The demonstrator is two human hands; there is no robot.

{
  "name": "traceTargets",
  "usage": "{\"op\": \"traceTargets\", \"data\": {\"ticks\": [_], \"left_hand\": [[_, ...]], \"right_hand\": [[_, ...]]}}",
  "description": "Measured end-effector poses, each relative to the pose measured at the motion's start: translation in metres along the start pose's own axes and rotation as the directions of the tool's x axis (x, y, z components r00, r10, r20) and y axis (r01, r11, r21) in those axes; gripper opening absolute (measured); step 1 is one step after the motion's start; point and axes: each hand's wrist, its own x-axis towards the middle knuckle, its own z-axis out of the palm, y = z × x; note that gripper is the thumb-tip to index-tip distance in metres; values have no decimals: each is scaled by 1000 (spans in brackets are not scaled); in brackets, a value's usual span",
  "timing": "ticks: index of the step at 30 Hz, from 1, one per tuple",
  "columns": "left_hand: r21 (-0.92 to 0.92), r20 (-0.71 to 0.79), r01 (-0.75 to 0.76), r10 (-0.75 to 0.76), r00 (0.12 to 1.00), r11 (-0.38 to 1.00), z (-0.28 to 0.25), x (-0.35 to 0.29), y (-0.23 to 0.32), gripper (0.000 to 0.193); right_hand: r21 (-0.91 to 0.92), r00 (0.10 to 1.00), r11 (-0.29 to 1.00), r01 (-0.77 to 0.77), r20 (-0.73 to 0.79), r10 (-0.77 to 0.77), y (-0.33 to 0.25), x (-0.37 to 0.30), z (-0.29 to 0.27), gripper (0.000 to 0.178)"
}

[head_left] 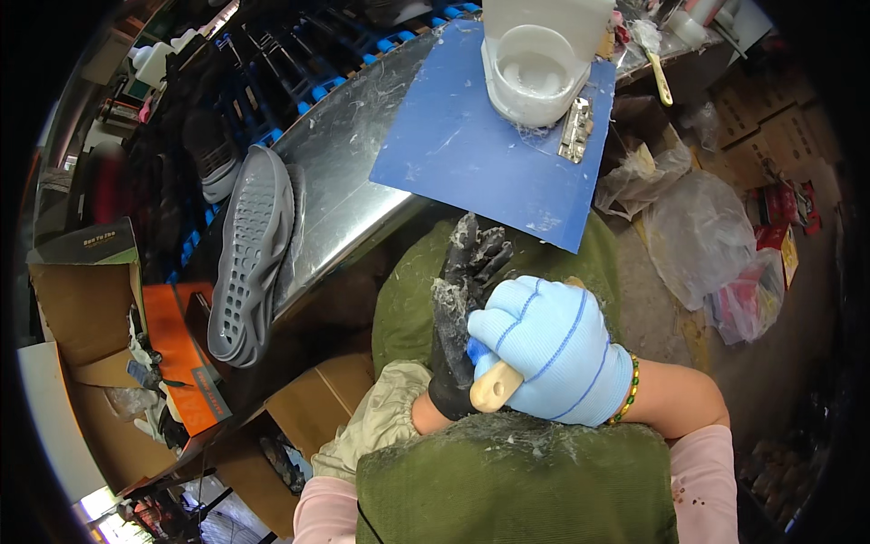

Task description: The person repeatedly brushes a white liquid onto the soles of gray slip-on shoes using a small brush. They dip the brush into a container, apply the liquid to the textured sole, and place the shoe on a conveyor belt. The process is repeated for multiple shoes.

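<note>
Right hand (pixel 555 349): frame centre, clenched round wooden handle (pixel 494 388)
Left hand (pixel 456 308): alongside, fingers part-curled, grasp unclear
Likely step: handle held securely
Next move needs: steady fist

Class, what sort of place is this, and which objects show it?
Probably a shoe-making or shoe-repair workshop: a grey shoe sole is at the edge of a metal workbench, a dark shoe is near it, and a residue-smeared brush lies at the far right.

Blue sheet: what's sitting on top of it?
A white tub and a metal strip. The part of the sheet beneath them is covered.
</note>
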Motion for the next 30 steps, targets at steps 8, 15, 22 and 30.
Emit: {"op": "traceTargets", "data": {"ticks": [8, 15, 22, 30], "left_hand": [[-352, 267, 260, -170, 949, 899, -11, -6, 19, 98], [-496, 443, 425, -201, 874, 757, -21, -35, 19, 109], [-473, 615, 430, -60, 786, 769, -18, -53, 6, 113], [-214, 450, 306, -184, 874, 928, -12, -71, -9, 111]], "right_hand": [[230, 985, 964, 132, -140, -102, 7, -35, -9, 17], [141, 890, 961, -237, -366, 273, 33, -52, -31, 33], [-23, 970, 981, -190, -161, 184, 11, -43, -13, 32], [-33, 952, 983, -183, -256, 168, -2, -50, -1, 13]]}}
